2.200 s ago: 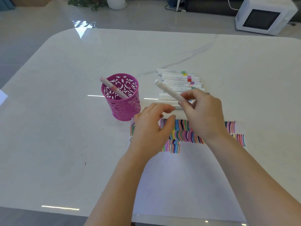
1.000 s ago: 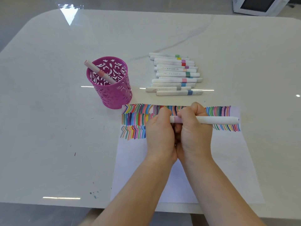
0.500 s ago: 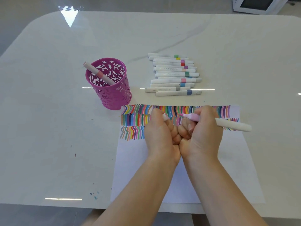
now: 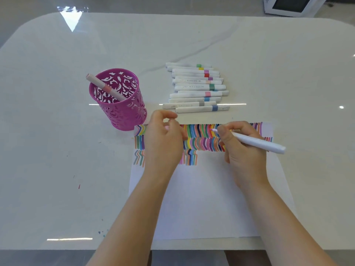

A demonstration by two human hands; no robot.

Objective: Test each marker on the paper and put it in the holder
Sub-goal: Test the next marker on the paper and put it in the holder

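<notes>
My right hand grips a white marker with its pink tip bared and pointing left over the coloured strokes on the white paper. My left hand hovers over the paper's left part, fingers curled round a small pink cap that barely shows. A magenta cut-out holder stands left of the paper's top corner with one pink-banded marker leaning in it. Several capped white markers lie in a row behind the paper.
The white marble table carries small ink specks on the left. A white microwave sits on the floor beyond the far right corner. The table's near edge runs just below the paper.
The hands pulled the marker's cap off and have moved apart. The left hand went left with the cap; the right hand turned the marker into a writing grip.
</notes>
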